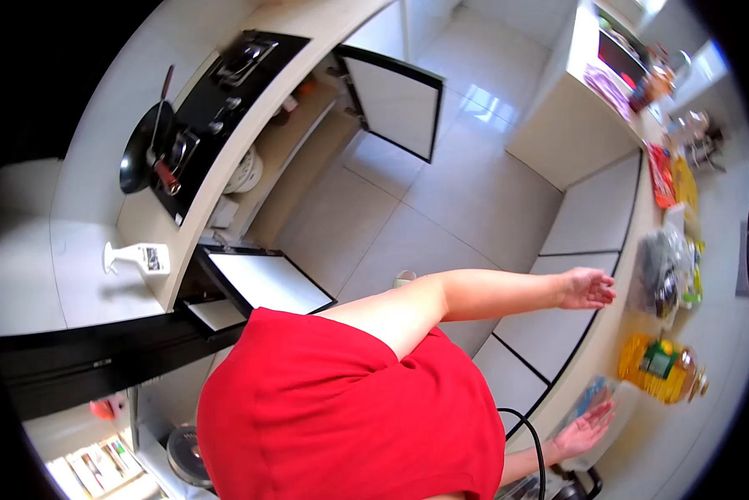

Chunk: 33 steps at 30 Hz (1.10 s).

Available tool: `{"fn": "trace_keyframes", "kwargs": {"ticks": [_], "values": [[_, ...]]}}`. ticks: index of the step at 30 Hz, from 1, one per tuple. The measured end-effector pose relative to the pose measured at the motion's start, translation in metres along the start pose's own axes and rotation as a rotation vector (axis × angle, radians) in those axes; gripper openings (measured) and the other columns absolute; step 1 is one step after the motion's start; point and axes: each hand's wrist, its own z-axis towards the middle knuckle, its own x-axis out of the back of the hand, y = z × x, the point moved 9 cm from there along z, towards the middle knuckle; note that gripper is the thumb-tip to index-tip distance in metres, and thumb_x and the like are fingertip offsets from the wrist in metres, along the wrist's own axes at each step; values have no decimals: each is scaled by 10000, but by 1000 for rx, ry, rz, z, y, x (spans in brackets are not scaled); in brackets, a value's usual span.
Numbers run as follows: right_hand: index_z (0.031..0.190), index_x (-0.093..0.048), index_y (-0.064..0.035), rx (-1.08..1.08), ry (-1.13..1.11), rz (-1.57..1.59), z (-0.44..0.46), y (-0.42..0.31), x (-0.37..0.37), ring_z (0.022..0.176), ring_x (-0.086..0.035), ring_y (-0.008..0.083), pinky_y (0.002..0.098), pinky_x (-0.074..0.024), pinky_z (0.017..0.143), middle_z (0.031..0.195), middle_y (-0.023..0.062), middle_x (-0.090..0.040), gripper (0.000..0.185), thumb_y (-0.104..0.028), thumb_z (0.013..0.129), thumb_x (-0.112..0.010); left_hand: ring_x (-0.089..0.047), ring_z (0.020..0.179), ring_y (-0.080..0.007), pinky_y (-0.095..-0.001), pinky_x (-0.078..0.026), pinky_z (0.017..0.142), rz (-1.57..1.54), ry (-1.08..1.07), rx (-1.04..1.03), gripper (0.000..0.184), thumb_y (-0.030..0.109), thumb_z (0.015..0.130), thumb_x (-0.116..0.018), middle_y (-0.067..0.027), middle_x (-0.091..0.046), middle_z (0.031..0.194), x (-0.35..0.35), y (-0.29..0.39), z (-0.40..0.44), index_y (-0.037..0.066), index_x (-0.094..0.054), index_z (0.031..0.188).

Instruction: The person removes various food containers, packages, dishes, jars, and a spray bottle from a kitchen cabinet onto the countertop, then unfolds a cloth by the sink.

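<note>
My left hand reaches out over the edge of the right counter, palm partly visible and fingers loosely bent, holding nothing. Beyond its fingertips lies a clear plastic bag with dark contents. Lower in the view, my right hand is open with fingers spread, over or beside a clear plastic container with something blue near it. Whether it touches the container I cannot tell. A bottle of yellow oil with a green label is on the counter between and beyond the two hands.
Two cabinet doors, upper and lower, stand open below the stove, which bears a wok. A white spray bottle is at the left. Red and yellow packets lie on the right counter. A black cable passes my right arm.
</note>
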Motion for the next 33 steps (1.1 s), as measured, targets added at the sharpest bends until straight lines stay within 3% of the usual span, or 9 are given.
{"fn": "trace_keyframes", "kwargs": {"ticks": [2, 4, 5, 7, 14, 20, 23, 27, 33], "values": [[1294, -358, 84, -59, -98, -47, 16, 41, -41, 1262, -371, 294, 366, -307, 1076, 1378, 251, -323, 429, -169, 948, -359, -585, 997, -255, -376, -463, 879, -11, 40, -141, 346, 323, 964, -346, -126, -630, 1028, 24, 71, -27, 79, -503, 1152], [1297, -352, 85, -449, -825, 293, -1, 97, -132, 1263, -368, 308, 365, -335, 1058, 1379, 261, -313, 432, -178, 955, -343, -582, 1005, -257, -384, -460, 890, -46, 94, -279, 329, 306, 965, -345, -130, -621, 1051, 45, 134, -68, 79, -509, 1137], [1305, -330, 88, -575, -965, 409, -16, 118, -168, 1268, -354, 333, 384, -337, 1060, 1371, 277, -309, 429, -158, 953, -344, -583, 1005, -257, -388, -459, 896, -73, 123, -351, 319, 295, 964, -346, -132, -617, 1062, 56, 163, -91, 79, -512, 1128], [1321, -290, 85, -465, -471, 148, 3, 171, -186, 1285, -320, 349, 408, -315, 1077, 1379, 287, -281, 436, -135, 950, -349, -581, 1008, -259, -400, -453, 911, -113, 80, -491, 301, 271, 955, -363, -132, -615, 1067, 70, 214, -140, 66, -524, 1106], [1371, -197, 45, -1013, -684, 256, -71, 347, -350, 1336, -211, 337, 423, -223, 1117, 1421, 262, -203, 460, -127, 964, -325, -552, 1067, -291, -395, -425, 956, -330, 30, -977, 307, 201, 917, -407, -160, -604, 1103, 149, 337, -308, 11, -576, 1089], [1310, -313, 78, -1252, -770, 103, -134, 481, -456, 1283, -325, 333, 400, -294, 1088, 1345, 279, -323, 456, -137, 928, -437, -503, 1131, -309, -421, -400, 999, -438, 161, -1337, 302, 152, 895, -465, -195, -555, 1165, 202, 375, -425, -41, -544, 1113], [1304, -326, 71, -1412, -853, 58, -175, 541, -492, 1253, -376, 324, 383, -346, 1055, 1329, 270, -354, 463, -151, 921, -462, -488, 1153, -295, -425, -386, 1014, -429, 332, -1474, 314, 193, 936, -403, -172, -552, 1171, 226, 385, -467, -19, -540, 1123], [1331, -313, 22, -1506, -940, -52, -217, 626, -513, 1220, -434, 275, 353, -399, 1010, 1333, 212, -392, 517, -223, 915, -498, -457, 1192, -300, -439, -345, 1047, -531, 404, -1609, 350, 185, 961, -331, -176, -526, 1222, 270, 391, -512, -32, -508, 1171], [1317, -288, 66, -1633, -830, 92, -252, 761, -484, 1201, -437, 289, 365, -392, 1009, 1302, 241, -395, 571, -252, 903, -521, -417, 1232, -298, -458, -307, 1066, -473, 561, -1702, 380, 183, 962, -306, -163, -472, 1294, 354, 415, -552, -36, -438, 1243]]}}
